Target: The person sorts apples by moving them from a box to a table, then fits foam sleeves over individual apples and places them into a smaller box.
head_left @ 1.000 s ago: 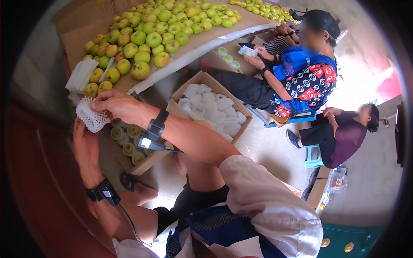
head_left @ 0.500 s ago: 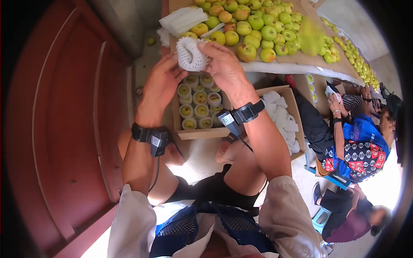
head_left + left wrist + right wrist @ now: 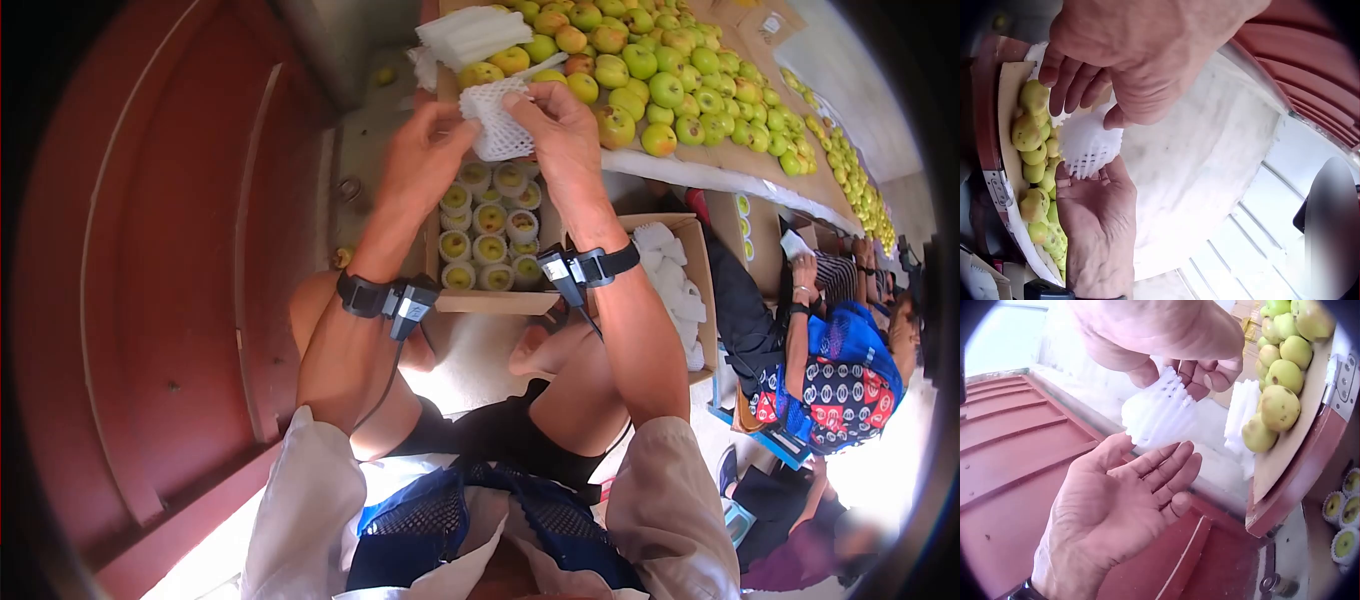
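Observation:
Between the hands in the head view is a white foam net sleeve [image 3: 494,122], the mesh kind used round fruit. My right hand [image 3: 570,150] pinches its right side, thumb in front and fingers behind. My left hand [image 3: 425,160] is at its left edge. In the right wrist view the left thumb tip meets the sleeve [image 3: 1155,415], while the left fingers [image 3: 1169,470] extend beside it, palm up. No fruit shows through the mesh in the left wrist view. Green and reddish apples [image 3: 690,95] are piled on the cardboard-covered table behind.
Below the hands stands a carton [image 3: 500,302] of apples in foam sleeves. Another carton [image 3: 704,290] to its right holds loose white sleeves. A white foam stack [image 3: 475,35] lies at the table corner. A red door [image 3: 180,250] rises at left; a seated person [image 3: 835,380] works at right.
The head view has swung round, bringing the hands from far left towards the middle. The sleeve looked rounded with its opening showing half a second ago; now it appears flatter.

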Available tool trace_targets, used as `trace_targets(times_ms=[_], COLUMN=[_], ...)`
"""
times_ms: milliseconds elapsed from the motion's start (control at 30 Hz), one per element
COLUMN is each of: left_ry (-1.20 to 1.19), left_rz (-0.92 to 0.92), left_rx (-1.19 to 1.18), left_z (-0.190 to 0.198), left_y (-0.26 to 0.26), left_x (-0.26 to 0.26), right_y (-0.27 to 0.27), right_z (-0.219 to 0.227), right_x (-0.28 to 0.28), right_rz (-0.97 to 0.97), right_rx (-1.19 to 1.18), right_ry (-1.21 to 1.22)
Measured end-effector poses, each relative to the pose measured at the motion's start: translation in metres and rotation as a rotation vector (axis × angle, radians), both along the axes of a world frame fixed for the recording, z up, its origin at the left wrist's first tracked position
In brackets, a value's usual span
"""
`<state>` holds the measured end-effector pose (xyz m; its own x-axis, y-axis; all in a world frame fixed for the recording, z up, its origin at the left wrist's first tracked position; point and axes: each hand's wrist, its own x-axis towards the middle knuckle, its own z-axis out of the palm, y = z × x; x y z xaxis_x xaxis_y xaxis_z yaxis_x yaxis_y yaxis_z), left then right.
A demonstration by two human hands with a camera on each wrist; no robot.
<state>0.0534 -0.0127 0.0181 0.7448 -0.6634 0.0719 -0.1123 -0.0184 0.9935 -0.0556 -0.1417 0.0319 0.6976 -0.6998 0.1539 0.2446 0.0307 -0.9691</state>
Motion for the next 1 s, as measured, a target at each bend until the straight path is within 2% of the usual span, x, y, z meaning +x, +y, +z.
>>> trace_targets(times_ms=[100, 133, 200, 300, 400, 533, 633, 700, 800, 900, 1000], left_ry=[-0.299, -0.369, -0.510, -0.385, -0.319, -0.381, -0.435, -0.533, -0.672, -0.676, -0.480], left_rz=[0.109, 0.149, 0.223, 0.158, 0.110, 0.153, 0.171, 0.193, 0.214, 0.219, 0.190], left_rx=[0.121, 0.158, 0.229, 0.141, 0.163, 0.229, 0.227, 0.141, 0.144, 0.167, 0.204], left_z=[-0.009, -0.006, 0.003, 0.002, 0.002, 0.009, 0.012, 0.009, 0.010, 0.009, 0.013], left_y=[0.004, 0.006, 0.009, 0.007, 0.006, 0.012, 0.014, 0.015, 0.018, 0.019, 0.017], left_x=[0.004, 0.002, -0.002, -0.001, 0.001, -0.002, -0.002, -0.003, -0.004, -0.005, -0.006], right_y=[0.002, -0.002, -0.004, 0.000, 0.002, -0.004, -0.002, -0.004, -0.006, -0.012, -0.004], right_z=[0.004, -0.002, -0.004, 0.001, 0.001, -0.003, 0.002, -0.001, -0.002, -0.004, 0.001], right_x=[-0.003, -0.001, -0.002, -0.003, -0.002, -0.004, -0.009, -0.009, -0.009, -0.008, -0.009], right_rz=[0.053, 0.046, 0.070, 0.072, 0.094, 0.227, 0.326, 0.354, 0.404, 0.479, 0.449], right_rx=[0.110, 0.016, 0.018, 0.052, 0.099, 0.185, 0.367, 0.368, 0.386, 0.420, 0.470], right_ry=[0.011, -0.023, 0.013, 0.052, 0.030, 0.015, 0.088, 0.103, 0.080, 0.014, 0.019])
